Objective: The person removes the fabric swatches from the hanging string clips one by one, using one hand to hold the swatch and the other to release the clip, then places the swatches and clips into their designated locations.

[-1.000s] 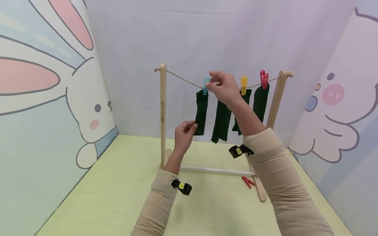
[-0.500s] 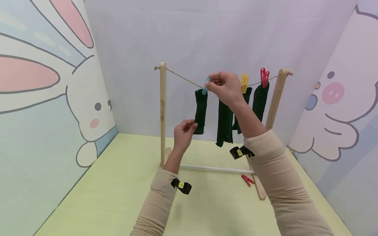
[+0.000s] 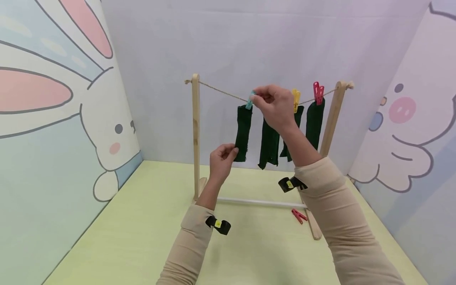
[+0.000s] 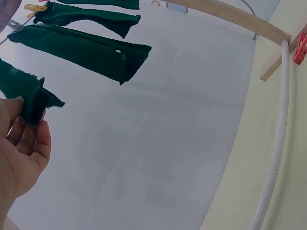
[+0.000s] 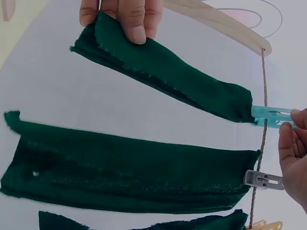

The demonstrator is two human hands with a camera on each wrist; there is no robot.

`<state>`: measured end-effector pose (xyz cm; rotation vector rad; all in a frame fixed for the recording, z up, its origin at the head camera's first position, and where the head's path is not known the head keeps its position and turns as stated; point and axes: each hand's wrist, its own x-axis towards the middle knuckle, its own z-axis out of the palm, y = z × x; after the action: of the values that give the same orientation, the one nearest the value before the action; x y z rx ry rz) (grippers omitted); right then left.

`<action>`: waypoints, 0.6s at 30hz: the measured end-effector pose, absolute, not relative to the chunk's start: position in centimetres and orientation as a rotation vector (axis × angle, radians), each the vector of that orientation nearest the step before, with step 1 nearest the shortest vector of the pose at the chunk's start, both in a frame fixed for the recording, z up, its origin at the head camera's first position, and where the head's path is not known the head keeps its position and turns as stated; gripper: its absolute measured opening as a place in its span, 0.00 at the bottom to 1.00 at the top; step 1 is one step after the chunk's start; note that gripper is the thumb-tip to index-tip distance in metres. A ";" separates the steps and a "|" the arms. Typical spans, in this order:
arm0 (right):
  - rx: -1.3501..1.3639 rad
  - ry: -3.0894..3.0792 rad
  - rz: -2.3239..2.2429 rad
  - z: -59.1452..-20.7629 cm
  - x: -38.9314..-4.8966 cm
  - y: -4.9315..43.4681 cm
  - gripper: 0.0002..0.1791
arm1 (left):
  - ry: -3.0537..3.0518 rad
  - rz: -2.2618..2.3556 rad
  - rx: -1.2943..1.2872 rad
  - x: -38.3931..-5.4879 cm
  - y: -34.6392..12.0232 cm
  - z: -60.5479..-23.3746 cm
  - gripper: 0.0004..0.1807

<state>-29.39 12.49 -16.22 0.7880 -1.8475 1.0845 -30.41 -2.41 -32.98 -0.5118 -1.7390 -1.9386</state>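
My left hand point(image 3: 221, 164) pinches the lower side edge of the leftmost dark green cloth strip point(image 3: 243, 130). At that strip's top, my right hand point(image 3: 276, 105) holds a light blue clothespin point(image 5: 271, 114) between thumb and fingers. In the right wrist view the pin's tips meet the cloth's top edge, and the rope point(image 5: 265, 81) crosses the pin. Beside it, a grey clothespin point(image 5: 261, 179) holds a second green cloth point(image 5: 129, 167) on the rope. Farther right, a yellow clothespin point(image 3: 296, 99) and a red clothespin point(image 3: 318, 93) hold two more green cloths.
The rope runs between two wooden posts, the left post point(image 3: 196, 134) and the right post point(image 3: 333, 118). A white bar point(image 3: 260, 203) joins them low down. One loose red clothespin point(image 3: 299, 216) lies on the pale green table point(image 3: 142, 237) near the right foot.
My right hand and the blue clothespin have shifted slightly right, and the pin leans more. The second cloth swings a little. My left hand keeps its hold on the strip.
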 end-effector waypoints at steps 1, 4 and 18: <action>0.790 -1.830 1.089 -16.2 -29.4 12.5 0.07 | -1.738 -1.934 -0.513 -30.4 -2.4 -33.0 0.09; 0.822 -1.738 1.114 -16.1 -29.6 12.7 0.06 | -1.721 -1.939 -0.539 -30.0 -2.3 -32.9 0.09; 0.854 -1.622 1.185 -18.0 -28.1 14.7 0.08 | -1.852 -1.957 -0.465 -28.8 -3.0 -34.2 0.10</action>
<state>-28.12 14.73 -17.97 0.8536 -1.6221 1.1854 -28.82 -3.00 -34.22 -0.4651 -1.8516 -1.9570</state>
